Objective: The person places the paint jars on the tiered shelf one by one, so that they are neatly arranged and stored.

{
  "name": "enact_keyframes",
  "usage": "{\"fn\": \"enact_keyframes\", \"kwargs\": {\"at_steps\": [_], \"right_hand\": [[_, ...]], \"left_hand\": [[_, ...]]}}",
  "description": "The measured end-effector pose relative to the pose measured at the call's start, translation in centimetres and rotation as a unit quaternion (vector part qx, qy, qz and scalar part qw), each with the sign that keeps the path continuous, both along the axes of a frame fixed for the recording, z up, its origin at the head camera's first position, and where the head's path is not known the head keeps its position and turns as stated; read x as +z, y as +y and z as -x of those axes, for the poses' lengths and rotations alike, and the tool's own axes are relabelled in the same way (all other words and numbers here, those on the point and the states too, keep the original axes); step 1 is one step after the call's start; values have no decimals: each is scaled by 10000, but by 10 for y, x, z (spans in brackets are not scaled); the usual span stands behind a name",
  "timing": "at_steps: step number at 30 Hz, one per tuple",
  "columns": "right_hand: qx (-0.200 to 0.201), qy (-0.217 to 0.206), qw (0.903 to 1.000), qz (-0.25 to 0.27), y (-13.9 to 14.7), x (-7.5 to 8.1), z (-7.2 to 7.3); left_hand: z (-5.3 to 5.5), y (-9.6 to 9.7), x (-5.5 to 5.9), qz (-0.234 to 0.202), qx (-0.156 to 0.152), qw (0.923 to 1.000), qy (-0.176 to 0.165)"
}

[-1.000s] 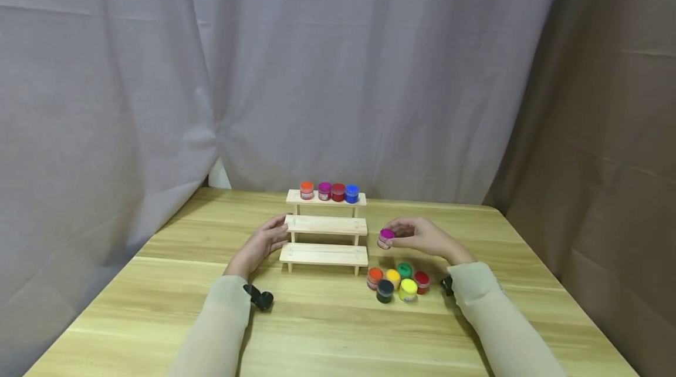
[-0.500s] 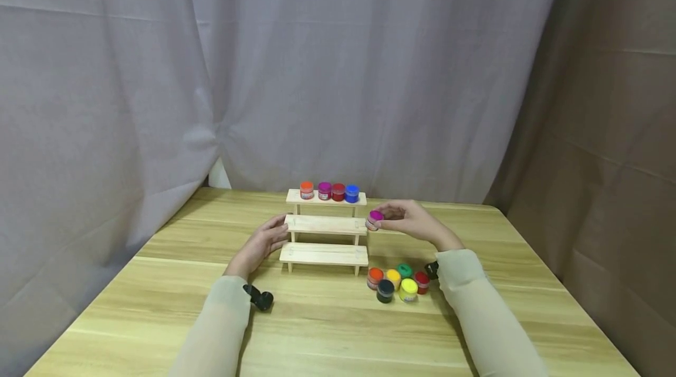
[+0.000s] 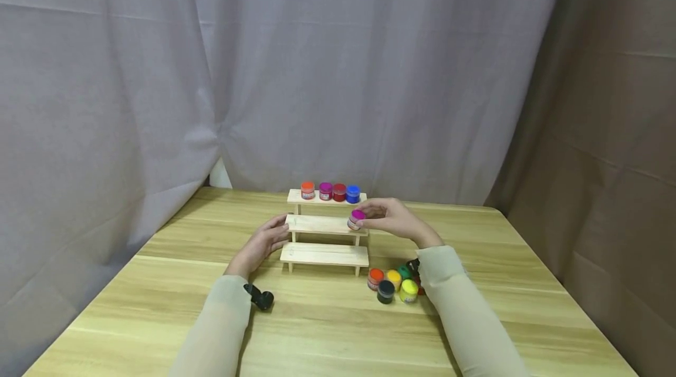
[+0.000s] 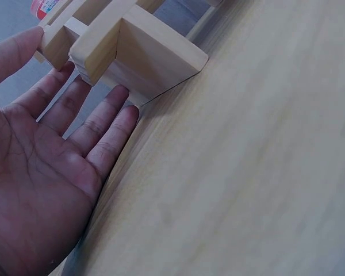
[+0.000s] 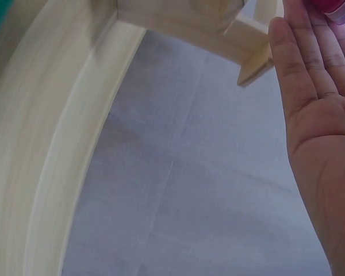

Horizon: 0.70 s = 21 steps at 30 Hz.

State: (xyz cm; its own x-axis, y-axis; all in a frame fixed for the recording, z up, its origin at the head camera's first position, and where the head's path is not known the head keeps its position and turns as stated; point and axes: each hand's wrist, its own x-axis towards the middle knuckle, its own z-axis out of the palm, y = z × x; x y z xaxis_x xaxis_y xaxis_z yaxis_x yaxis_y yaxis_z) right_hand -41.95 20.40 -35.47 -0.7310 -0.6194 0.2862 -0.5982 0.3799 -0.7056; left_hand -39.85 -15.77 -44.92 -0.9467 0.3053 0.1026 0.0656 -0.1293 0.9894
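My right hand [image 3: 389, 217] pinches a small jar with a purple lid [image 3: 355, 219] between thumb and fingers, at the right end of the middle shelf of a three-tier wooden stand [image 3: 317, 224]. Whether the jar's base touches the board I cannot tell. In the right wrist view only part of the jar [image 5: 338, 8] shows, at the top corner. My left hand [image 3: 260, 246] touches the stand's left side; in the left wrist view its fingers [image 4: 98, 123] are fairly straight, thumb and fingertips against the wooden ends [image 4: 98, 49].
On the top shelf stand orange [image 3: 308, 191], purple [image 3: 325, 191], red [image 3: 340, 192] and blue jars [image 3: 352, 194]. Several more jars, including black [image 3: 385, 291] and yellow [image 3: 409, 290], cluster right of the stand, partly under my right wrist. Grey curtain [image 3: 338, 71] hangs behind the table.
My right hand has carried the purple-lidded jar up and left, from above the jar cluster to the middle shelf's right end. The left hand has stayed in place.
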Motion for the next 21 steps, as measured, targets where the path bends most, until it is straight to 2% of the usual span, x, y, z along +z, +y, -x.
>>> {"fn": "enact_keyframes", "kwargs": {"at_steps": [4,11,21], "right_hand": [[130,-82,9999,28,-11,-1,4],[123,-233,9996,-109,-36,-5,5],[19,-6,9999,-115,-66,-13,12]], "left_hand": [[1,-1,1,-23,28,10000,6],[-2,-2,-1,-48,48,9999,-79],[1,0,0,-98,3,9999,-26]]}}
